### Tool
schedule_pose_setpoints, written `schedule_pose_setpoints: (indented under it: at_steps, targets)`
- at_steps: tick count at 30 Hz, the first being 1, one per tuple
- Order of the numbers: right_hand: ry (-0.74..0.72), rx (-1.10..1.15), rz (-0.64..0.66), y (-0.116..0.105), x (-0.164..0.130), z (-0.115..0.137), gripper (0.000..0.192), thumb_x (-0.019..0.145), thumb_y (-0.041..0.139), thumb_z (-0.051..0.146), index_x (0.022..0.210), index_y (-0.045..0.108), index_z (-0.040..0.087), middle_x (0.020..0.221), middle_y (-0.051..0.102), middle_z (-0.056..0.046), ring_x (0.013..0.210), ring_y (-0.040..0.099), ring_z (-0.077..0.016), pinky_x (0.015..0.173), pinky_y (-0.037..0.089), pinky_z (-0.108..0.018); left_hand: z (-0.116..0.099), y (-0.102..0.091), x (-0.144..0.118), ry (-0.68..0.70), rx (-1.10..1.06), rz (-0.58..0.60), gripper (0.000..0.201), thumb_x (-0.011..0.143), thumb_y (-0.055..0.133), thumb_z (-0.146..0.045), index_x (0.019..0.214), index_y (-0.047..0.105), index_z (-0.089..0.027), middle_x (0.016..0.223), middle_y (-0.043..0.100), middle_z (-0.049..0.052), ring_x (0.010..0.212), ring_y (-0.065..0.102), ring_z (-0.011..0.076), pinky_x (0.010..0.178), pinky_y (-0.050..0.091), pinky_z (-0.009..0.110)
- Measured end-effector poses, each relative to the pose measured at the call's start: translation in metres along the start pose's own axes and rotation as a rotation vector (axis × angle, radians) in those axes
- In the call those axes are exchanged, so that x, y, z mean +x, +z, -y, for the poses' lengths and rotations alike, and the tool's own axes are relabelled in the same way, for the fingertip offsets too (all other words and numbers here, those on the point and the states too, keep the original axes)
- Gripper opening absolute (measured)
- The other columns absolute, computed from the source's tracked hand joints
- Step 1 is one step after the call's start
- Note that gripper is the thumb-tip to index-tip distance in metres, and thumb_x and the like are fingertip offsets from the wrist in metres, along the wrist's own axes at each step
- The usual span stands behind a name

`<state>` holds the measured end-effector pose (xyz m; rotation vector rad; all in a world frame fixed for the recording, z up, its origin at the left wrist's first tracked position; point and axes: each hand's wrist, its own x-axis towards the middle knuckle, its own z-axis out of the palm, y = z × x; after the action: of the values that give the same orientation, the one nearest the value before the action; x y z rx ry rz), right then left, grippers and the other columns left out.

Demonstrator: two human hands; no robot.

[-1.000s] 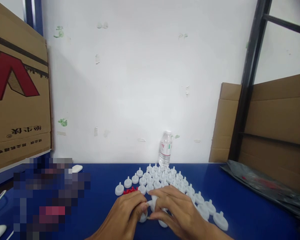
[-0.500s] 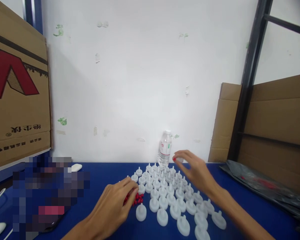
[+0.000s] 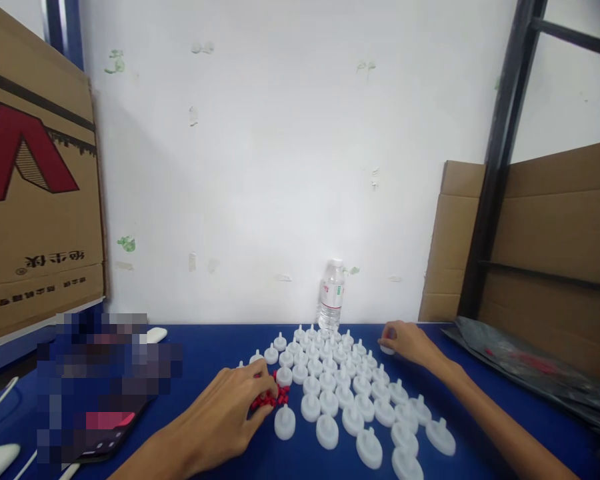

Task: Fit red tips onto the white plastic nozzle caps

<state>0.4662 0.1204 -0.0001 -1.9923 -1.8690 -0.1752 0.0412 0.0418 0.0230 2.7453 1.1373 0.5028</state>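
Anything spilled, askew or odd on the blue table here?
Nothing stands out. The white caps stand upright in tidy rows on the blue table, and the small red pieces sit in one heap at the left hand. The right hand touches a cap at the far right. The water bottle stands upright.

White plastic caps stand in rows on a deep blue table; beside them lies a small heap of bright red pieces. The clear water bottle bears a white label with red print. The tan cardboard box shows a red chevron edged in black, and the black plastic sheet has a red patch
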Motion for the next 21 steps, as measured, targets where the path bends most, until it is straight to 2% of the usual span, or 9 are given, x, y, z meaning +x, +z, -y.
schedule_pose_setpoints:
  at_steps: [3, 6, 9, 12, 15, 17, 18, 21]
  targets:
    - [-0.016, 0.005, 0.011, -0.003, -0.002, 0.003, 0.019, 0.083, 0.071, 0.037, 0.074, 0.074, 0.02, 0.07, 0.072, -0.005, 0.067, 0.068, -0.021, 0.06, 0.038, -0.026, -0.004, 0.002, -0.002, -0.005, -0.024, -0.008, 0.017, 0.097, 0.053, -0.029, 0.106, 0.066, -0.03, 0.106, 0.064, 0.001, 0.088, 0.063, 0.0199, 0.075, 0.041, 0.03]
    - [-0.042, 0.006, -0.061, -0.015, -0.006, 0.018, 0.03, 0.092, 0.058, 0.042, 0.081, 0.073, 0.018, 0.073, 0.073, -0.009, 0.071, 0.068, -0.0248, 0.062, 0.04, -0.03, -0.011, 0.004, -0.003, -0.011, -0.073, -0.013, 0.022, 0.098, 0.052, -0.032, 0.118, 0.062, -0.031, 0.109, 0.063, 0.001, 0.095, 0.063, 0.0201, 0.083, 0.042, 0.031]
    - [-0.14, 0.043, -0.139, -0.031, -0.017, 0.05, 0.035, 0.099, 0.046, 0.041, 0.09, 0.07, 0.018, 0.086, 0.074, -0.011, 0.079, 0.068, -0.0251, 0.069, 0.044, -0.033, -0.018, 0.009, -0.003, 0.002, -0.11, -0.004, 0.017, 0.098, 0.052, -0.029, 0.111, 0.064, -0.03, 0.105, 0.065, -0.001, 0.092, 0.064, 0.0182, 0.08, 0.042, 0.029]
    - [-0.334, 0.123, -0.174, -0.046, -0.041, 0.095, 0.035, 0.103, 0.04, 0.041, 0.098, 0.068, 0.021, 0.102, 0.074, -0.009, 0.097, 0.067, -0.0234, 0.09, 0.046, -0.035, -0.02, 0.015, 0.0, 0.016, -0.173, -0.061, 0.015, 0.098, 0.052, -0.025, 0.094, 0.066, -0.026, 0.095, 0.068, -0.002, 0.082, 0.064, 0.0149, 0.072, 0.042, 0.025]
    - [-0.647, 0.257, -0.18, -0.052, -0.077, 0.139, 0.028, 0.102, 0.047, 0.04, 0.114, 0.066, 0.023, 0.111, 0.073, -0.008, 0.106, 0.066, -0.0245, 0.108, 0.038, -0.049, -0.019, 0.019, 0.004, -0.031, -0.313, -0.182, 0.015, 0.098, 0.055, -0.029, 0.092, 0.069, -0.025, 0.083, 0.07, -0.003, 0.071, 0.063, 0.0132, 0.066, 0.044, 0.023]
    - [-0.736, 0.286, -0.117, -0.05, -0.099, 0.161, 0.04, 0.094, 0.063, 0.047, 0.127, 0.06, 0.026, 0.116, 0.072, -0.006, 0.11, 0.065, -0.0252, 0.116, 0.028, -0.055, -0.019, 0.021, 0.005, -0.053, -0.431, -0.236, 0.017, 0.097, 0.057, -0.033, 0.092, 0.071, -0.024, 0.076, 0.071, -0.003, 0.066, 0.064, 0.013, 0.064, 0.046, 0.022]
    - [-0.774, 0.302, -0.086, -0.047, -0.107, 0.168, 0.043, 0.091, 0.067, 0.048, 0.128, 0.06, 0.027, 0.115, 0.072, -0.004, 0.108, 0.066, -0.0243, 0.118, 0.026, -0.054, -0.019, 0.021, 0.006, -0.055, -0.479, -0.251, 0.018, 0.097, 0.058, -0.034, 0.092, 0.072, -0.023, 0.073, 0.071, -0.003, 0.064, 0.065, 0.0129, 0.063, 0.046, 0.022]
    - [-0.844, 0.342, -0.062, -0.036, -0.118, 0.179, 0.03, 0.095, 0.064, 0.036, 0.123, 0.061, 0.025, 0.111, 0.074, -0.003, 0.099, 0.069, -0.0196, 0.116, 0.031, -0.047, -0.018, 0.019, 0.005, -0.013, -0.469, -0.288, 0.017, 0.096, 0.061, -0.035, 0.093, 0.072, -0.024, 0.078, 0.073, -0.003, 0.067, 0.066, 0.0136, 0.067, 0.048, 0.023]
